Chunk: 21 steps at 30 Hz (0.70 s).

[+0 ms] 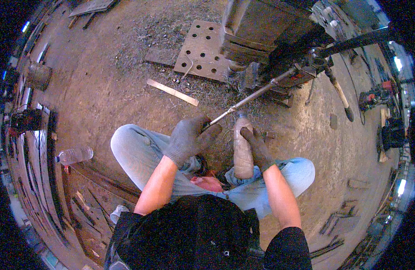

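Observation:
Both hands wear dark grey work gloves. My left hand is closed round the near end of a long metal rod, which slants up and right to a dark machine. What lies inside the glove's grip is hidden. My right hand is wrapped round a dirty plastic bottle with a blue cap, its thumb across the front. The bottle stands nearly upright between my knees, its cap close below the rod. From here I cannot tell whether cap and rod touch.
A perforated steel plate lies beyond my hands, with a flat strip nearer. Another plastic bottle lies at the left beside metal bars. A handled lever hangs at the right of the machine. Dark shavings litter the dirt floor.

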Tool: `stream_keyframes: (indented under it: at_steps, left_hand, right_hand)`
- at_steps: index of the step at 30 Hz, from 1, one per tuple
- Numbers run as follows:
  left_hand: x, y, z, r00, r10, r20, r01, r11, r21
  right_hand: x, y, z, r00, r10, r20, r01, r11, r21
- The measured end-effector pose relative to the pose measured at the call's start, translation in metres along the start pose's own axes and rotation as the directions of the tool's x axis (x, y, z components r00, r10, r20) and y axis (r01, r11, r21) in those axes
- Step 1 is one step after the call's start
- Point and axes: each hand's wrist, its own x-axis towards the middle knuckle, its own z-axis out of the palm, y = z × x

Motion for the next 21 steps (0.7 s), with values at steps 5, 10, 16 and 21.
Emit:
stream_keyframes:
  at_steps: [5,10,16,21]
  left_hand:
    - [-0.001,0.004,-0.002,1.0,-0.021,0.006,0.021,1.0,0.019]
    - [0.0,0.0,0.002,1.0,0.0,-0.002,0.0,0.999,0.04]
    - [0.003,-0.004,0.004,0.999,0.026,-0.02,-0.027,0.999,-0.044]
    - [0.001,-0.003,0.005,0.997,0.058,-0.044,-0.06,0.997,-0.037]
  right_hand:
    - [-0.003,-0.008,0.001,0.999,0.015,-0.039,-0.022,0.982,-0.187]
    - [0.008,0.016,-0.009,1.0,0.021,-0.003,-0.021,0.963,-0.268]
    - [-0.001,0.006,0.0,0.999,0.002,-0.047,-0.005,0.998,-0.07]
    - [-0.019,-0.031,0.011,0.995,0.074,-0.061,-0.057,0.966,0.253]
